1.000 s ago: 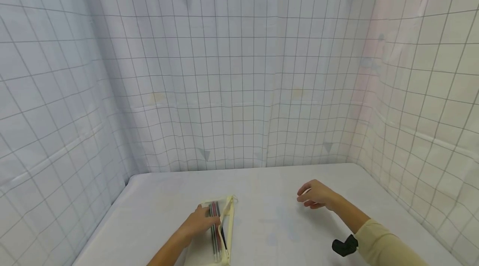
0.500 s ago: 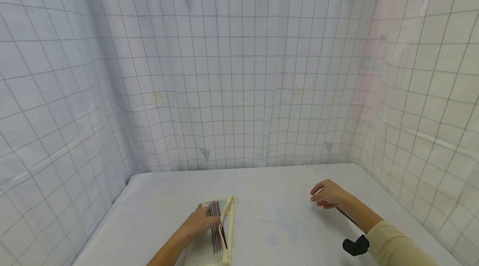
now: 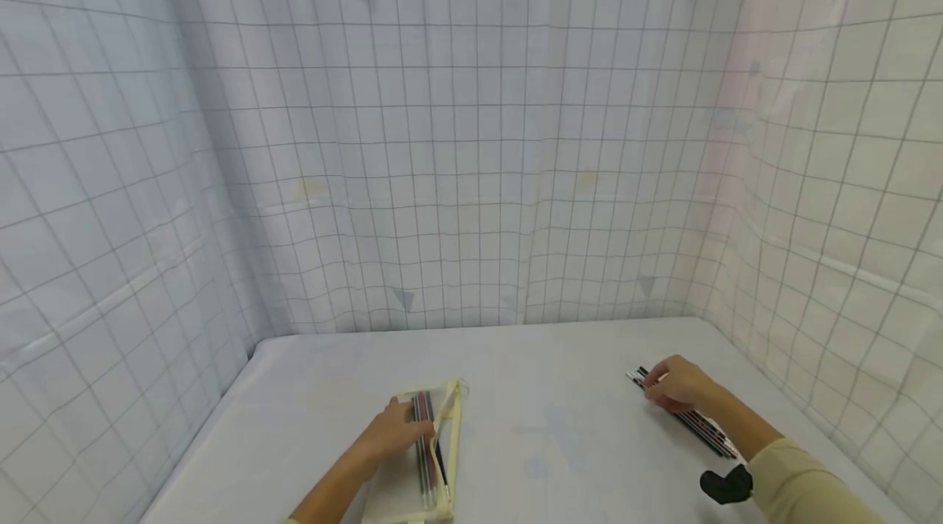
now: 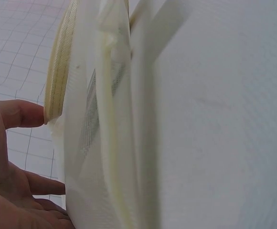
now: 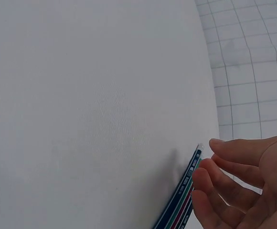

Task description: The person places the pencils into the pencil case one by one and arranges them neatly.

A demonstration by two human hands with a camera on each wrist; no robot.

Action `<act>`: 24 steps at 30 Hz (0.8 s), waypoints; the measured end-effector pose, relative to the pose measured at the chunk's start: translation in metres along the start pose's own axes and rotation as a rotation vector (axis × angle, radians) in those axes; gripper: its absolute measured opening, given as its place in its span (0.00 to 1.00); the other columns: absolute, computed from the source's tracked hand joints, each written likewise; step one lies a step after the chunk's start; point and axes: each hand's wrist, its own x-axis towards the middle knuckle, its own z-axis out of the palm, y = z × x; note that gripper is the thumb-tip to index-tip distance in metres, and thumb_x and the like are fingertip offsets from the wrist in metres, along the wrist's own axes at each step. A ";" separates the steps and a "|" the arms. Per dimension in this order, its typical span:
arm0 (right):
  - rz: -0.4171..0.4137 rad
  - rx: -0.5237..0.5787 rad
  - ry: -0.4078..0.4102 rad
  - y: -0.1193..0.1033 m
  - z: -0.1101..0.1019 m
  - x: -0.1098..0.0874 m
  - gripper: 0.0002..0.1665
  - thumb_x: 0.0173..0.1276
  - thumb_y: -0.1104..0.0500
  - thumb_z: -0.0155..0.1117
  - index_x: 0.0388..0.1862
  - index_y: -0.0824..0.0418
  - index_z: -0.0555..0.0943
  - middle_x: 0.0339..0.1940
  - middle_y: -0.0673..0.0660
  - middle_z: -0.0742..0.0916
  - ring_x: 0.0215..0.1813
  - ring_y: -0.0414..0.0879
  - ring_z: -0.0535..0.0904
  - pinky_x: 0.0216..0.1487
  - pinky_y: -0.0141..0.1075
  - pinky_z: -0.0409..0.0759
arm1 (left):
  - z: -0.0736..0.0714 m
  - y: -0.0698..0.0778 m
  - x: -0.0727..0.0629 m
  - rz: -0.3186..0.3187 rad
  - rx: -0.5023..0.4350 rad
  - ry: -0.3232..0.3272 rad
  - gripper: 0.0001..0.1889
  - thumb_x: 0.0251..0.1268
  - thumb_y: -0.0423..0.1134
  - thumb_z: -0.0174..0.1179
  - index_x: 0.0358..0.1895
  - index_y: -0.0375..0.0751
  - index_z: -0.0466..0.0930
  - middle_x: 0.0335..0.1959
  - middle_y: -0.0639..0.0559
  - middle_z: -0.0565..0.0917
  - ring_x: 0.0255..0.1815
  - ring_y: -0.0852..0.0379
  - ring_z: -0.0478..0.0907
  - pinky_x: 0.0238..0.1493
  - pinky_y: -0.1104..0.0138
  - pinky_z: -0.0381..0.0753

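A translucent pencil pouch [image 3: 389, 499] with a pale yellow zip edge [image 3: 455, 434] lies on the white table, its mouth parted. Several pencils [image 3: 425, 463] show inside it. My left hand [image 3: 388, 435] holds the pouch; in the left wrist view the thumb [image 4: 26, 114] touches the yellow zip band, with other fingers against the pouch lower down. At the right, a bundle of several dark pencils [image 3: 703, 431] lies slantwise on the table. My right hand [image 3: 679, 385] is over their middle, fingers loosely bent. In the right wrist view its fingertips overlap the pencils [image 5: 176, 207], thumb apart from the fingers.
White gridded curtains [image 3: 471, 180] hang behind the table and at both sides. A black wrist device [image 3: 727, 485] sits by the right sleeve. The white table top [image 3: 545, 393] stretches between pouch and pencils.
My right hand has moved to the right, over the loose pencils, which have come into view from behind the arm. My left hand and the pouch have stayed put.
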 end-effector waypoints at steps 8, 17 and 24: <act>-0.052 -0.091 0.020 0.012 -0.005 -0.002 0.11 0.63 0.67 0.73 0.42 0.70 0.83 0.30 0.56 0.84 0.30 0.47 0.80 0.31 0.39 0.83 | 0.001 0.000 -0.001 0.001 0.003 0.004 0.44 0.56 0.48 0.66 0.71 0.20 0.65 0.76 0.14 0.47 0.74 0.16 0.49 0.68 0.29 0.57; -0.157 -0.286 0.055 0.022 0.002 0.003 0.08 0.54 0.69 0.76 0.32 0.66 0.85 0.29 0.53 0.84 0.31 0.47 0.80 0.32 0.42 0.84 | 0.001 0.001 -0.002 -0.001 -0.001 0.000 0.44 0.55 0.48 0.66 0.71 0.21 0.66 0.76 0.15 0.47 0.74 0.15 0.48 0.67 0.28 0.57; -0.186 -0.378 0.118 0.023 0.005 0.004 0.09 0.53 0.68 0.78 0.30 0.62 0.84 0.29 0.52 0.84 0.32 0.48 0.79 0.33 0.45 0.81 | 0.002 -0.001 0.001 0.004 0.017 0.000 0.44 0.53 0.48 0.65 0.71 0.21 0.67 0.76 0.16 0.49 0.74 0.16 0.50 0.68 0.29 0.58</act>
